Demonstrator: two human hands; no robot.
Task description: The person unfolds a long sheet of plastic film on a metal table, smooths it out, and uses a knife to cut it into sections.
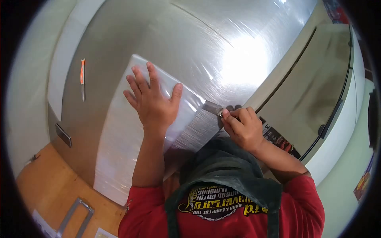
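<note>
A stack of clear plastic sheets or bags [119, 142] lies on the shiny metal tabletop [178, 39]. My left hand [155, 104] presses flat on its far part, fingers spread and thumb out to the right. In my right hand [244, 129], a knife with a broad metal blade [212, 107] is pinched between thumb and fingers. The blade points left, and its end is right at the plastic's far right corner. Most of its handle is hidden by my fingers.
A slim orange-handled tool [83, 72] with a thin blade lies on the tabletop at the left. Nearer the left edge is a dark rectangular object [63, 135]. A grey metal handle [79, 210] stands over the wooden surface [47, 170]. A pale appliance [317, 87] stands at the right.
</note>
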